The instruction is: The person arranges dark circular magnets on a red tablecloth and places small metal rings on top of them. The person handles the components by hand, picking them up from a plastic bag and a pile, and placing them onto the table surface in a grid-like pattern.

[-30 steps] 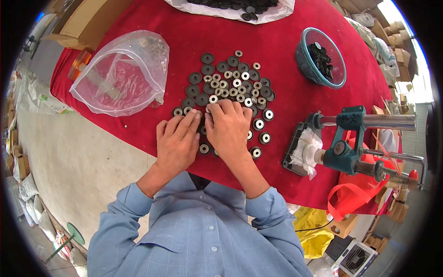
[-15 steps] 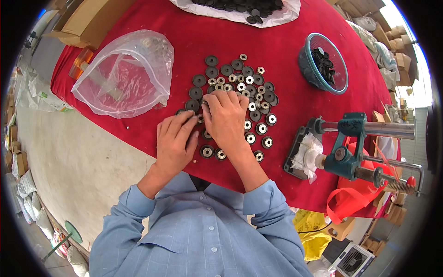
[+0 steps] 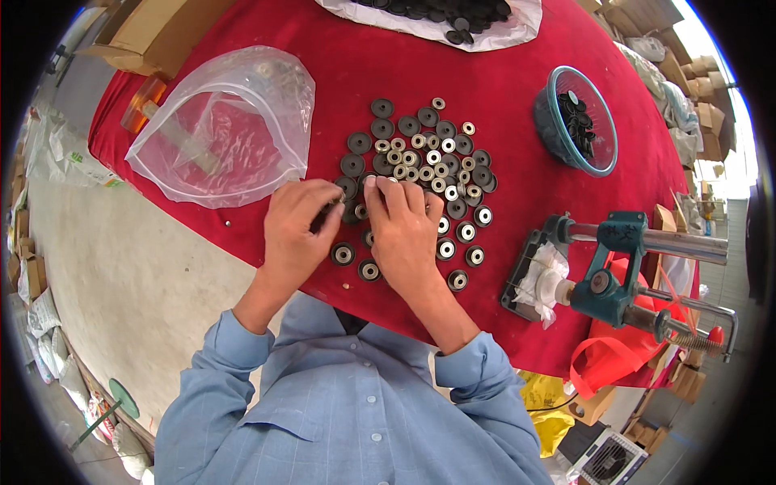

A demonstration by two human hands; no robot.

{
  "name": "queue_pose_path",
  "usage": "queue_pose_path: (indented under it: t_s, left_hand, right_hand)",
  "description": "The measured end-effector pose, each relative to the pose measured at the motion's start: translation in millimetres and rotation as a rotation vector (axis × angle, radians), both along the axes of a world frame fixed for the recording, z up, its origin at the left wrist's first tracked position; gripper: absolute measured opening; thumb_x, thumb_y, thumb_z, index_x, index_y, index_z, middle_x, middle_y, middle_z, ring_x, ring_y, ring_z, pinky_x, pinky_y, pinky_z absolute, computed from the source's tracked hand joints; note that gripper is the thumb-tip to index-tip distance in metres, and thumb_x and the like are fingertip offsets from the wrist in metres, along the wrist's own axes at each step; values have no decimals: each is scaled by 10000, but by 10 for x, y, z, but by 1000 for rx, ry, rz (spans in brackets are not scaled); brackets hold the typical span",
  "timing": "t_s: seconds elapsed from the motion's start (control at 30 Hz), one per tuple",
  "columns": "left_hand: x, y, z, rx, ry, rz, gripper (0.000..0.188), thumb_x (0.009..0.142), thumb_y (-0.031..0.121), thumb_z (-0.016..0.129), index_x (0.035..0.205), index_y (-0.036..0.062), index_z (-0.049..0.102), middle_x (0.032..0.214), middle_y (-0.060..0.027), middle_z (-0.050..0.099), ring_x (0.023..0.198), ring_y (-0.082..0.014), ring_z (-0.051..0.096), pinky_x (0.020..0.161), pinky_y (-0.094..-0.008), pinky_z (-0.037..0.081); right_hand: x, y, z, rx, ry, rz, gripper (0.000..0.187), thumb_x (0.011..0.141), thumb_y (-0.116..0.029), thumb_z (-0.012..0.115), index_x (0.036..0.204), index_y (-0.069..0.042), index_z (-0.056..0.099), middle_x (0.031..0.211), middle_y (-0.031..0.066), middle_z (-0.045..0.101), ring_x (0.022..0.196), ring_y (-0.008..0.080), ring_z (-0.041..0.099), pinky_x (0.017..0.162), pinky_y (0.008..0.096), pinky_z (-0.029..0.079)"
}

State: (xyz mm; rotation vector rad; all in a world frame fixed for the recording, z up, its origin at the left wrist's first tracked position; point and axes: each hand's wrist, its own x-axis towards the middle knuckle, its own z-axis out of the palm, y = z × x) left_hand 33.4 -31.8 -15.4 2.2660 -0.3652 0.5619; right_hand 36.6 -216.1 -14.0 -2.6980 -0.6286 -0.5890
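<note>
Black round discs [image 3: 359,143] and small silver ring bearings [image 3: 410,158] lie in a loose cluster on the red cloth. Several discs nearer me, such as one black wheel [image 3: 343,254], have a bearing seated in the middle. At the cluster's left edge my left hand [image 3: 293,230] pinches a small metal bearing between thumb and fingers, partly covered by the fingertips. My right hand [image 3: 404,242] is beside it, palm down, its bent fingers over the parts. Whatever is under those fingertips is hidden.
A clear plastic bag [image 3: 230,129] lies left of the cluster. To the right are a blue-rimmed basket [image 3: 602,168] of black discs and a green hand press [image 3: 618,234]. At the far edge a white sack [image 3: 517,32] holds more black discs. A cardboard box [image 3: 153,36] stands far left.
My left hand has drawn away from the right one and now pinches at the cluster's left edge. My right hand has shifted slightly toward me. The whole view has moved a little.
</note>
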Motion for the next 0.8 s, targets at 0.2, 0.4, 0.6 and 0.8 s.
queue_pose_path:
  t_s: [0.2,0.4,0.6,0.8]
  left_hand:
    - [155,45,49,-136,59,32,235,855,-34,812,1075,30,760,1035,-114,785,855,-237,753,759,-354,584]
    - [175,17,-44,-43,57,5,189,851,19,823,1029,36,761,1032,-91,774,885,-282,737,771,-394,577]
    - [201,42,-186,29,-36,-66,216,857,20,822,1071,37,792,1106,-114,763,961,-297,727,830,-388,592]
    - [105,20,-91,219,-79,-160,270,867,35,784,1138,30,775,1172,-69,726,1055,-282,687,856,-419,560]
  right_hand:
    - [106,34,101,-16,41,32,379,843,-76,670,1202,18,746,1149,79,652,1091,253,596,928,444,410]
    - [116,60,-10,4,13,1,399,807,-52,719,1203,-14,750,1158,76,655,1090,264,598,937,439,410]
    - [27,-39,38,190,49,-19,362,831,-56,745,1192,-74,755,1148,43,679,1046,257,623,919,437,427]
    - [-123,-53,27,139,116,1,275,872,-159,796,1138,-101,761,1054,30,693,998,248,634,897,448,434]
